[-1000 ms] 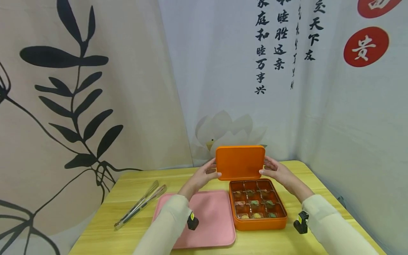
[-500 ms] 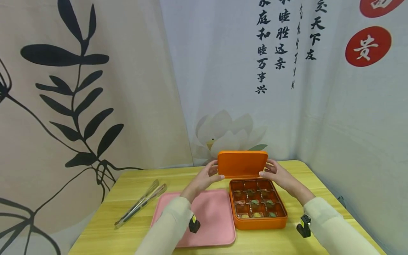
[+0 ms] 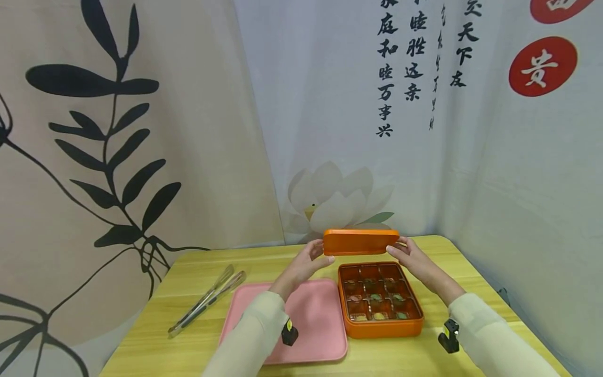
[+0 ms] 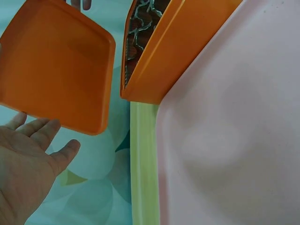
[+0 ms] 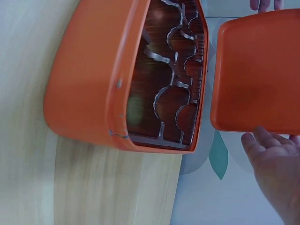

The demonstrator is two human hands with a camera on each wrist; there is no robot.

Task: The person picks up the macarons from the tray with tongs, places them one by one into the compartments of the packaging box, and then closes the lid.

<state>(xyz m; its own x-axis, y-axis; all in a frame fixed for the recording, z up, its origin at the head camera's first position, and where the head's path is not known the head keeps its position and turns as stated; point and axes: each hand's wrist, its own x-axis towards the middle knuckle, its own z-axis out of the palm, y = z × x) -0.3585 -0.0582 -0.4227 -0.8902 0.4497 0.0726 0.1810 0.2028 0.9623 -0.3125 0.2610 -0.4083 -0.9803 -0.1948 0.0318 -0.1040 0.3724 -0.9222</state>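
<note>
Both hands hold an orange lid (image 3: 360, 243) up behind an open orange tin (image 3: 383, 329), tilted with its inner side toward me. At the lid's left edge my left hand (image 3: 303, 264) grips with bent fingers, its thumb (image 4: 69, 152) standing a little apart from the rim. The right hand (image 3: 416, 263) grips the opposite edge; its fingertips (image 5: 262, 133) meet the rim in the right wrist view. Inside the tin, a clear divided insert (image 5: 164, 89) has several compartments with small wrapped pieces, pinkish, green and yellow.
A pink tray (image 3: 311, 340) lies left of the tin, close against it. Metal tongs (image 3: 207, 303) rest farther left on the wooden table (image 3: 151, 324). A printed curtain (image 3: 212, 131) hangs behind the table's far edge.
The lid has tipped from nearly upright toward flat, its top edge dropping and its lower edge rising off the tin's back. Both hands have moved slightly with it; the tin has stayed put.
</note>
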